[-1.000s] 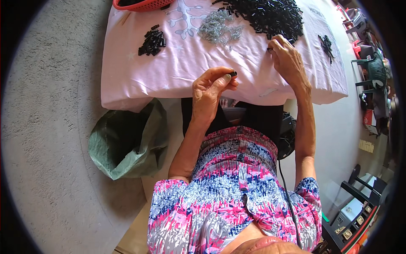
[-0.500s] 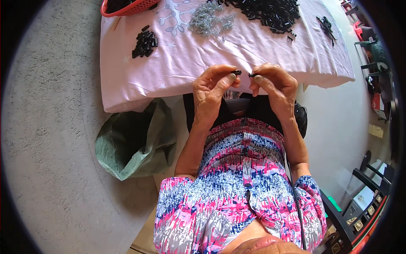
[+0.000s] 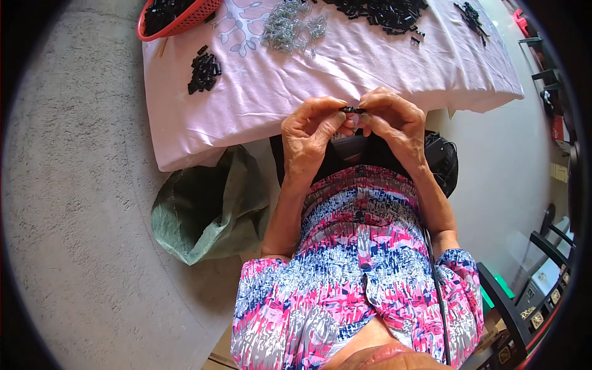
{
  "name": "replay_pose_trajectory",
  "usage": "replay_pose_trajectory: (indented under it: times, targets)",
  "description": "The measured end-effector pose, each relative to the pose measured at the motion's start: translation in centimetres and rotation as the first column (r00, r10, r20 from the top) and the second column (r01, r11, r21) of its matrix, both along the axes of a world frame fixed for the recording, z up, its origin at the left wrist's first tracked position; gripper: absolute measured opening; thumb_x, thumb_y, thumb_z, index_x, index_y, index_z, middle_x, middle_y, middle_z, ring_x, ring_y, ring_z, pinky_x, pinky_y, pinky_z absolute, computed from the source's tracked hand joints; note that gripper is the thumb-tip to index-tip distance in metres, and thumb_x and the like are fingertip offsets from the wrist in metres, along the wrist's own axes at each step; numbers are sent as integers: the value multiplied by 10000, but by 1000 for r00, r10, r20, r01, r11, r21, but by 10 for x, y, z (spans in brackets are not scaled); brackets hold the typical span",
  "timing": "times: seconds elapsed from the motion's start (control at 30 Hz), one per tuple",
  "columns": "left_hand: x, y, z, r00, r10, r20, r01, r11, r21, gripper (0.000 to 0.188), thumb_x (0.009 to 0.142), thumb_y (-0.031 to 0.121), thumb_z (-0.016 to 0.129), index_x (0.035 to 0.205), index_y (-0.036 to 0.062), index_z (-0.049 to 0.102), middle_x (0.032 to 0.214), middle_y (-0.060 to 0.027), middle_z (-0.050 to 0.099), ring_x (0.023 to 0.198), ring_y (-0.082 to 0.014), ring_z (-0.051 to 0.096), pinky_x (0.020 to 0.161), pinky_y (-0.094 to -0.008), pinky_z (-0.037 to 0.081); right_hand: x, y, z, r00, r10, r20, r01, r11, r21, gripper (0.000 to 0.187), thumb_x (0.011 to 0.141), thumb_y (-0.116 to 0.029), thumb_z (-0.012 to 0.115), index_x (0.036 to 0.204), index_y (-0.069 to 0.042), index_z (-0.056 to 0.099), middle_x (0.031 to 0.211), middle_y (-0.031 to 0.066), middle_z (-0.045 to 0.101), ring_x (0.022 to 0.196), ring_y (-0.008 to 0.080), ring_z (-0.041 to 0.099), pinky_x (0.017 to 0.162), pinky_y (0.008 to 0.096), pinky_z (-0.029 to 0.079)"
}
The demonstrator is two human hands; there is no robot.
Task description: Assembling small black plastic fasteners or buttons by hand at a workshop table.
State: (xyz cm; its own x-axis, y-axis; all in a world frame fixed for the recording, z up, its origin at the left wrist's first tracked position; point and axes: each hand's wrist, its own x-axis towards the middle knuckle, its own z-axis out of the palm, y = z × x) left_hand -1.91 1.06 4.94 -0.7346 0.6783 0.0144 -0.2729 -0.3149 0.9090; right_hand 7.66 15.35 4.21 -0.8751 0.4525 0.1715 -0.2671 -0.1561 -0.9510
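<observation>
Between thumb and fingers, my left hand [image 3: 310, 132] pinches a small black plastic piece [image 3: 347, 110]. My right hand [image 3: 398, 123] pinches another small dark piece, mostly hidden by its fingertips. The two pieces meet end to end in front of the table's near edge; whether they are joined I cannot tell. On the pink tablecloth [image 3: 259, 111] beyond lie a small pile of black pieces [image 3: 204, 71] at the left, a heap of clear or silvery small parts [image 3: 287, 31] in the middle, and a large heap of black pieces [image 3: 385, 13] farther right.
A red plastic basket [image 3: 185, 24] with black pieces stands at the far left corner. Thin black parts [image 3: 472, 21] lie at the far right. An open green woven sack [image 3: 237, 213] sits on the floor left of my legs. A black chair [image 3: 502, 302] is at lower right.
My hands have come together, so the two small pieces that were apart now touch. The view has shifted slightly, showing more of the red basket.
</observation>
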Motion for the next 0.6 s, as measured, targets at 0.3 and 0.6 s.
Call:
replay_pose_trajectory:
  times: [0.3, 0.6]
  targets:
    - [0, -1, -5, 999, -34, -27, 31, 997, -77, 176, 862, -35, 658, 1036, -33, 632, 880, -75, 687, 770, -122, 658, 729, -247, 550, 4, 2, -1, 1000, -6, -20, 7, 999, 47, 210, 775, 131, 637, 969, 52, 639, 974, 50, 610, 828, 86, 609, 737, 207, 511]
    - [3, 1, -1, 997, -42, -66, 34, 992, -123, 178, 869, -31, 652, 1047, -41, 645, 909, -89, 696, 788, -121, 657, 737, -244, 546, 7, 0, -6, 1000, -16, -11, 17, 998, 66, 201, 800, 122, 625, 986, 49, 644, 977, 84, 622, 756, 104, 606, 607, 217, 495]
